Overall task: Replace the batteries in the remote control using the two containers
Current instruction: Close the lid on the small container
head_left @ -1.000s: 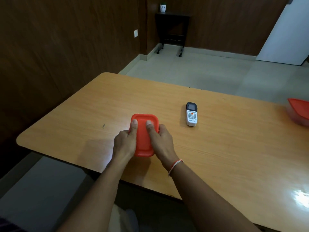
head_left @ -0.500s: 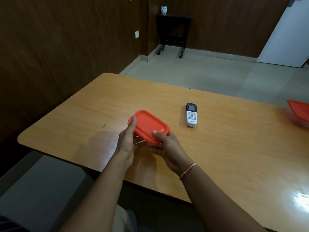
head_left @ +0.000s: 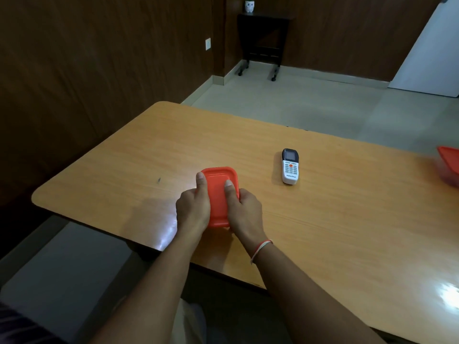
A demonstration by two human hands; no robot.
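A small container with a red lid (head_left: 218, 192) rests on the wooden table (head_left: 323, 219) near its front edge. My left hand (head_left: 192, 207) grips its left side, thumb laid on the lid. My right hand (head_left: 244, 211) grips its right side, thumb on the lid too. The container's body is hidden under the lid and my hands. A white remote control (head_left: 290, 166) with a dark screen lies face up to the right, apart from both hands. A second red-lidded container (head_left: 450, 167) sits at the table's far right, cut off by the frame.
A dark wood-panelled wall runs along the left. A small black side table (head_left: 262, 40) with a white owl pot stands in the far corner on the tiled floor. The table's rounded left corner is close to my left hand.
Half a second ago the red lid was tilted up and turned at an angle in my hands. Now it lies flat and straight on the container, both thumbs pressed on top.
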